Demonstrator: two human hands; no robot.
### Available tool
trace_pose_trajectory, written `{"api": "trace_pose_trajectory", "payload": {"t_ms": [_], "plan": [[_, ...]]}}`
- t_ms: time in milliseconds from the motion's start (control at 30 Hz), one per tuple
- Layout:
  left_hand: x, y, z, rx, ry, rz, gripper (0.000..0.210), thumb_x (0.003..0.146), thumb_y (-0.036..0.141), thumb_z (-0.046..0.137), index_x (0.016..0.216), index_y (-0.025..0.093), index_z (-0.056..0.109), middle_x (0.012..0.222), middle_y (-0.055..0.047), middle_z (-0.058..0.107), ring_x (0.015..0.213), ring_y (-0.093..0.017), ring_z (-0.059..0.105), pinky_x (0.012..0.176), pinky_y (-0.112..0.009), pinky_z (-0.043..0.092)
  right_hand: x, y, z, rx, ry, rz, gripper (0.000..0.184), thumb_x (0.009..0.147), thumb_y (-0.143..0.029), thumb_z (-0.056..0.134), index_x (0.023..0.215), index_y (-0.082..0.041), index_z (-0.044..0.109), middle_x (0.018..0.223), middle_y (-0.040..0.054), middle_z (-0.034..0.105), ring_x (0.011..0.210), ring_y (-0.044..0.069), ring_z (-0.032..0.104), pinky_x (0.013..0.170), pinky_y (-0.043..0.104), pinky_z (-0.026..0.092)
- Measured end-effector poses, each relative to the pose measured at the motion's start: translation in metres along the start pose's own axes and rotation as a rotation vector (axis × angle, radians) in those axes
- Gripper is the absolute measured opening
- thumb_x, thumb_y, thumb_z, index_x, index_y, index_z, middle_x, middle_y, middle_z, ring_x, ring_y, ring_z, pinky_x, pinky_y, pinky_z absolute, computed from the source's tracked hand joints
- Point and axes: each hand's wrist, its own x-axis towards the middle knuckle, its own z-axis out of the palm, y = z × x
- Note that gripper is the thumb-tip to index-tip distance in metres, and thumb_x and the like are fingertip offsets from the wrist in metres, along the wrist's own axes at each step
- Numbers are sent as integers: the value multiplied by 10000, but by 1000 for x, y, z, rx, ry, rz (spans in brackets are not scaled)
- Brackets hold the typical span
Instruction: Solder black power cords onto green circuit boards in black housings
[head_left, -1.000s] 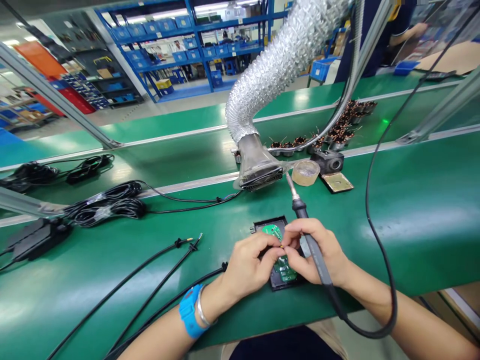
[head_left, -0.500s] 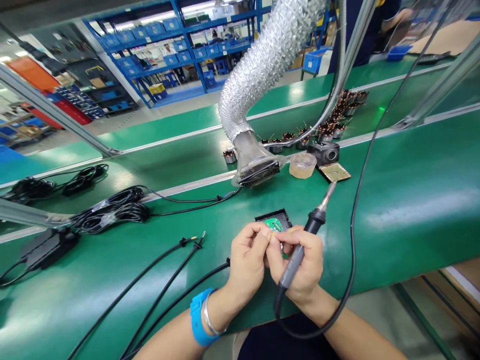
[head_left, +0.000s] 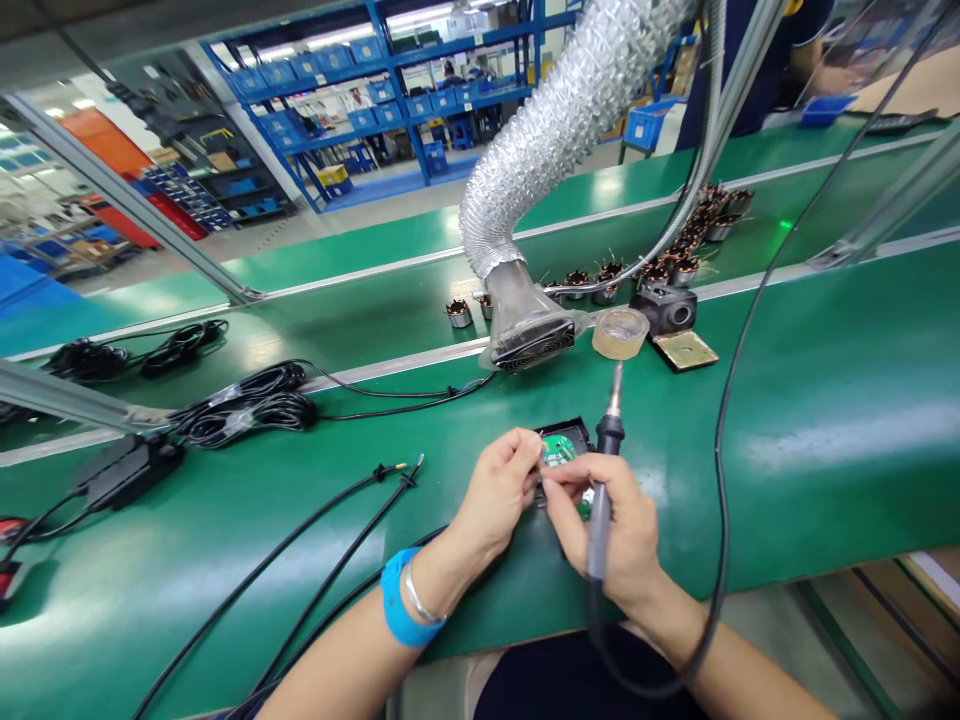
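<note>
A soldering iron (head_left: 603, 500) rests in my right hand (head_left: 619, 520), its metal tip pointing up and away from me. The thumb and forefinger of that hand pinch close to the edge of a green circuit board (head_left: 559, 448). My left hand (head_left: 502, 490) is closed at the board's left side, its fingertips pinching a thin wire end, mostly hidden by the fingers. Under the board lies a black tray-like case (head_left: 577, 432), partly covered by my hands. A black cable (head_left: 360, 590) passes beneath my left forearm.
A fume extraction nozzle (head_left: 531, 335) hangs ahead on a silver duct. Right of it are a tape roll (head_left: 620, 333), an iron stand (head_left: 664, 308) and a tip-cleaning pad (head_left: 684, 350). Coiled black cables (head_left: 251, 410) lie left. Several copper-wound motor stators (head_left: 667, 265) stand behind.
The soldering iron has swung more upright, its tip moving left away from the cleaning pad. My hands have drawn slightly apart, and the camera view has shifted a little.
</note>
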Motion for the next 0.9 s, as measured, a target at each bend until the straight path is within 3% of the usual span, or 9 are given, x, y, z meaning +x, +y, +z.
{"api": "trace_pose_trajectory", "payload": {"t_ms": [133,233,433,500,567,633,700,767,900], "plan": [[2,6,-6,238,-172,31,425,773,544,638,706,163,462,562,78,323,472,-42,206,435,-186,167,12,7,-20,226,-52,167,257,823,-158,625,1027,-221,482,932,37,649,724,117,626,666,255,544],[3,7,-6,375,-287,60,425,812,557,585,700,164,466,592,64,321,524,-65,242,477,-202,205,21,11,-27,366,-135,257,289,832,-190,633,1037,-225,431,892,24,645,740,119,630,664,247,546],[7,11,-18,452,-590,-106,406,844,556,531,756,160,521,592,62,318,521,-77,259,487,-212,221,19,17,-29,389,-304,192,222,855,-163,601,999,-231,446,830,-6,626,692,99,628,610,209,536],[6,13,-26,600,-507,-12,318,862,472,550,821,160,596,670,25,436,585,-92,371,547,-210,312,19,26,-34,315,-329,138,229,846,-156,615,999,-235,465,846,-6,633,718,105,637,630,215,541],[4,12,-36,822,-312,153,207,859,377,585,926,198,665,873,-25,530,725,-121,476,659,-232,396,23,42,-41,167,-340,33,242,836,-143,624,1014,-235,488,865,0,646,749,115,645,661,230,544],[1,9,-46,1009,-115,272,215,863,316,582,1047,256,676,1029,-52,515,804,-139,517,697,-251,433,30,60,-49,-5,-370,-131,242,832,-123,613,1025,-225,506,905,20,661,797,136,648,707,263,546],[0,2,-54,1123,25,370,257,885,265,534,1106,262,665,1036,-65,499,800,-143,537,683,-259,457,36,77,-55,-149,-431,-274,217,833,-118,596,1012,-209,516,977,53,666,853,170,642,754,317,541],[1,-5,-59,1188,104,502,281,905,201,474,1114,237,659,1005,-71,532,819,-150,562,710,-269,475,40,89,-58,-242,-485,-327,181,835,-137,588,989,-197,513,1042,83,660,873,199,627,755,361,533],[9,-11,-56,1219,155,680,288,917,123,423,1129,203,600,990,-71,626,918,-161,611,812,-267,489,43,97,-53,-286,-558,-287,181,843,-169,577,1008,-178,503,1081,108,652,827,204,592,705,360,528]]}}
